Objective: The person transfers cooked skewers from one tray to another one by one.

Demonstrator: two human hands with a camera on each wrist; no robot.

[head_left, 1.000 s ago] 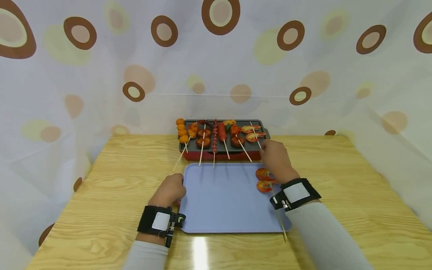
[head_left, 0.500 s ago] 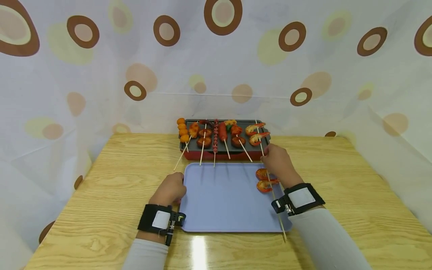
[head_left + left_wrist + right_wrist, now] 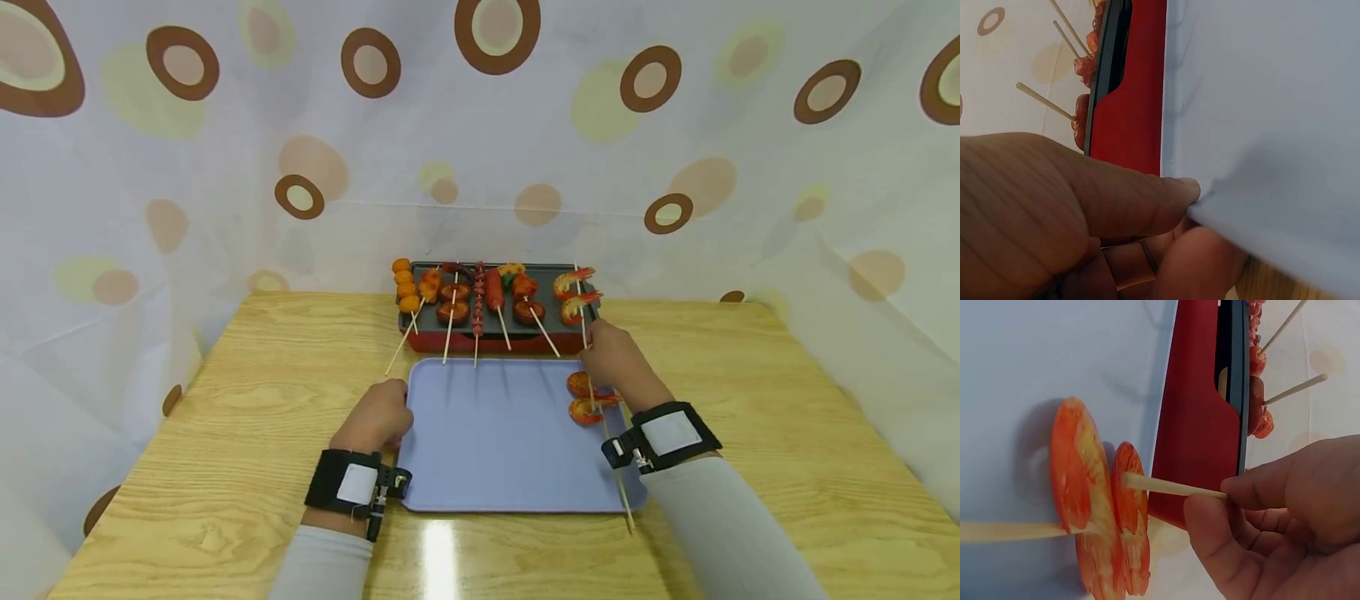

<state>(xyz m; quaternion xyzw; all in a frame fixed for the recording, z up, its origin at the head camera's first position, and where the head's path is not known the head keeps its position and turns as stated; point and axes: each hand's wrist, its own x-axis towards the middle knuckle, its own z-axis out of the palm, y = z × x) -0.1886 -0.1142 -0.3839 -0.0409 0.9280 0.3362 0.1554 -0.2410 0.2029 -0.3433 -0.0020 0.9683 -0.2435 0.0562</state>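
My right hand (image 3: 621, 360) pinches the stick of a shrimp skewer (image 3: 573, 310) between thumb and fingers. Its two shrimp are at the right end of the red and black tabletop grill (image 3: 431, 342); whether they touch the plate I cannot tell. In the right wrist view the stick's end (image 3: 1175, 487) sticks out over the tray. Another shrimp skewer (image 3: 585, 412) lies along the right side of the lavender tray (image 3: 495, 450), its stick crossing the front rim. My left hand (image 3: 377, 417) grips the tray's left edge; the left wrist view shows the thumb (image 3: 1166, 194) on the rim.
Across the grill lie several other skewers: orange balls (image 3: 405, 283), mushroom-like slices (image 3: 453, 313), small pink pieces (image 3: 478, 300), a red sausage (image 3: 494, 290) and a mixed skewer (image 3: 525, 288). Their sticks jut toward the tray. A patterned cloth (image 3: 495, 150) hangs behind the wooden table (image 3: 285, 375).
The shrimp skewer in my right hand has shifted right along the grill, its stick now pointing more straight back. My right hand has moved slightly right and nearer; the left hand keeps its grip.
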